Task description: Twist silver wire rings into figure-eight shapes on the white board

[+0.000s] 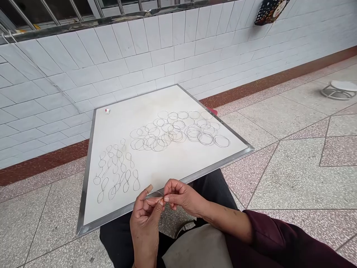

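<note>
Between my two hands, just over the near edge of the table, is a thin wire loop (156, 192). My left hand (147, 217) pinches it between thumb and fingers; a tan bandage or tape (149, 189) covers the tip of one finger. Close beside it, the thumb and forefinger of my right hand (184, 197) pinch the same wire. Wire loops twisted into figure-eights (126, 181) lie at the left of the white tabletop (167, 171). Many round wire rings (205, 139) lie overlapping across its middle and right.
A metal rim (223, 162) edges the table. A small red-and-white object (107, 111) lies at the far left corner. Behind stands a white tiled wall (125, 74) with a dark patterned bag (270, 12) hanging on it. A round white stool (338, 89) is at far right.
</note>
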Action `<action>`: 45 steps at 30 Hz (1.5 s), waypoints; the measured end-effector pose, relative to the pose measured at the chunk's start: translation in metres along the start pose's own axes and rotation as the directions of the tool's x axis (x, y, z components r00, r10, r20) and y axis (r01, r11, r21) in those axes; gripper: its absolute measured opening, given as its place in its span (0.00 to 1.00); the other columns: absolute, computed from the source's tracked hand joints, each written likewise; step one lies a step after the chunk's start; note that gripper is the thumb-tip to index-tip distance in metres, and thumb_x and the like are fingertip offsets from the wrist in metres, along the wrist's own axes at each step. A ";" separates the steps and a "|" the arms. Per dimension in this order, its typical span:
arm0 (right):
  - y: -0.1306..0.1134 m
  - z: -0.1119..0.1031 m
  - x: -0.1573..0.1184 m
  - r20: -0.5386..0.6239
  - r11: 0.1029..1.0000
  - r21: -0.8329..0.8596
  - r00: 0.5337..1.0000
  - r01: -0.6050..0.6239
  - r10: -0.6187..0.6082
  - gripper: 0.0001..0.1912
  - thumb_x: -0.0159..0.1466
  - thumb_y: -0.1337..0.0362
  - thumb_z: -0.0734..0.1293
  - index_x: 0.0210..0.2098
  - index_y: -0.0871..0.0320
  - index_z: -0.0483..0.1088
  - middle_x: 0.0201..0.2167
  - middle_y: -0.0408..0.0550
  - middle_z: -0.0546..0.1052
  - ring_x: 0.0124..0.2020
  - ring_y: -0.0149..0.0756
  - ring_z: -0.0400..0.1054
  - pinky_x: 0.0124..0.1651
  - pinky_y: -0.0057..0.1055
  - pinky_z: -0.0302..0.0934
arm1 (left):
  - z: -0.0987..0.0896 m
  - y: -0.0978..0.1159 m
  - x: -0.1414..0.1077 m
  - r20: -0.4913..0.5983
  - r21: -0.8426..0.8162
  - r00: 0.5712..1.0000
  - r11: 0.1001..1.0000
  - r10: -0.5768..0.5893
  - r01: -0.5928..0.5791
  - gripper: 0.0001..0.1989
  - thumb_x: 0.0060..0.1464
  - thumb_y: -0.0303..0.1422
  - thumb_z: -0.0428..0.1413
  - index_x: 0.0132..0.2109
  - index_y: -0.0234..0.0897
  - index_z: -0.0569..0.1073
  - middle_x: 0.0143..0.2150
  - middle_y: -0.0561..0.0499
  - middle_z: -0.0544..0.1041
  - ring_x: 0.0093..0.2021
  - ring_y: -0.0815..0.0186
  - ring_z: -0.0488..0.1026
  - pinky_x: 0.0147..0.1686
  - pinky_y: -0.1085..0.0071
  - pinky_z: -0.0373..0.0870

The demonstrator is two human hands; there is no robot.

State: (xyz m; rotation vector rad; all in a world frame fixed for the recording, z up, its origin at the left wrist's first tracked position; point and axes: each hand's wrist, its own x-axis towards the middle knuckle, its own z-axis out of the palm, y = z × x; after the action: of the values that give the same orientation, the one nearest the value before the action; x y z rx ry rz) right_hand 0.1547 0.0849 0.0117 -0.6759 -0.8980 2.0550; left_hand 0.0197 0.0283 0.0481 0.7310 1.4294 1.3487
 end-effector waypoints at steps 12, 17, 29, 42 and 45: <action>0.005 0.001 0.001 -0.020 0.967 -0.216 0.990 0.134 -0.142 0.17 0.56 0.53 0.74 0.32 0.59 0.68 0.25 0.40 0.74 0.21 0.24 0.65 0.24 0.23 0.62 | -0.002 -0.002 0.004 -0.033 0.024 0.999 1.000 0.010 -0.009 0.28 0.48 0.37 0.67 0.56 0.40 0.70 0.32 0.53 0.80 0.36 0.66 0.77 0.45 0.67 0.72; 0.011 0.001 0.000 -0.024 0.883 -0.401 0.961 0.243 -0.276 0.10 0.60 0.57 0.72 0.32 0.58 0.71 0.28 0.41 0.73 0.20 0.24 0.65 0.23 0.22 0.63 | -0.003 -0.003 0.008 -0.055 0.027 0.998 0.999 0.041 -0.039 0.27 0.47 0.37 0.67 0.54 0.39 0.71 0.31 0.54 0.79 0.34 0.66 0.76 0.41 0.70 0.73; 0.011 0.006 -0.004 0.152 0.378 -0.790 0.752 0.483 -0.641 0.04 0.64 0.66 0.69 0.38 0.56 0.76 0.27 0.45 0.77 0.29 0.32 0.71 0.33 0.26 0.65 | -0.006 -0.005 0.014 -0.086 -0.050 0.995 0.997 0.058 -0.062 0.26 0.45 0.36 0.68 0.52 0.38 0.73 0.30 0.53 0.79 0.32 0.68 0.75 0.34 0.74 0.71; 0.017 0.008 -0.002 0.103 0.443 -0.756 0.757 0.481 -0.646 0.02 0.63 0.66 0.69 0.34 0.56 0.75 0.25 0.44 0.77 0.28 0.30 0.71 0.32 0.26 0.66 | -0.004 -0.006 0.013 -0.138 -0.015 0.989 0.998 0.058 -0.060 0.25 0.45 0.36 0.68 0.51 0.38 0.73 0.30 0.53 0.79 0.31 0.70 0.72 0.32 0.76 0.68; 0.020 0.009 -0.002 0.080 0.477 -0.735 0.760 0.482 -0.645 0.02 0.63 0.65 0.69 0.33 0.56 0.75 0.26 0.44 0.77 0.27 0.30 0.71 0.30 0.25 0.66 | -0.007 -0.008 0.013 -0.121 -0.021 0.991 0.998 0.049 -0.052 0.26 0.45 0.36 0.68 0.51 0.38 0.73 0.31 0.52 0.79 0.33 0.69 0.73 0.33 0.75 0.69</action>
State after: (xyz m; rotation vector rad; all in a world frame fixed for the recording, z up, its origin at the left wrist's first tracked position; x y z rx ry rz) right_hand 0.1407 0.0713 0.0017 -0.8261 -1.5835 0.9428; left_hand 0.0109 0.0364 0.0361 0.6842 1.4953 1.4676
